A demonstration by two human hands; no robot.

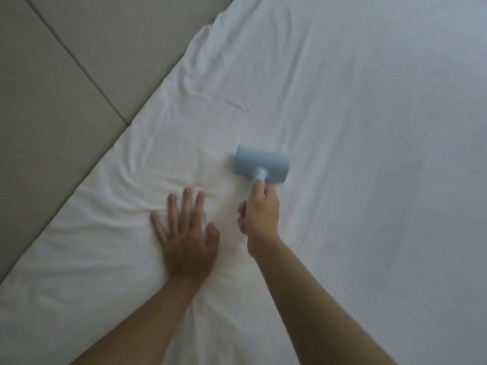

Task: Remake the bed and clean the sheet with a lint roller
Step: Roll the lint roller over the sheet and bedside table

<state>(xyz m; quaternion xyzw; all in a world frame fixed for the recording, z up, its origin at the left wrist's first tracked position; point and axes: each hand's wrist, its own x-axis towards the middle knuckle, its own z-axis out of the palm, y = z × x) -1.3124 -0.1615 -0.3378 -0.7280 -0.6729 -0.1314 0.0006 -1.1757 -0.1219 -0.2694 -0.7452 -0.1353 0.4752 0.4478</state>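
A white sheet covers the bed and fills most of the view, with wrinkles along its left side. A pale blue lint roller lies with its drum on the sheet near the middle. My right hand grips the roller's handle just below the drum. My left hand presses flat on the sheet with its fingers spread, a little to the left of the roller.
The bed's left edge runs diagonally from the lower left to the top middle. Beyond it is a beige padded surface with dark seams. The right part of the sheet is smooth.
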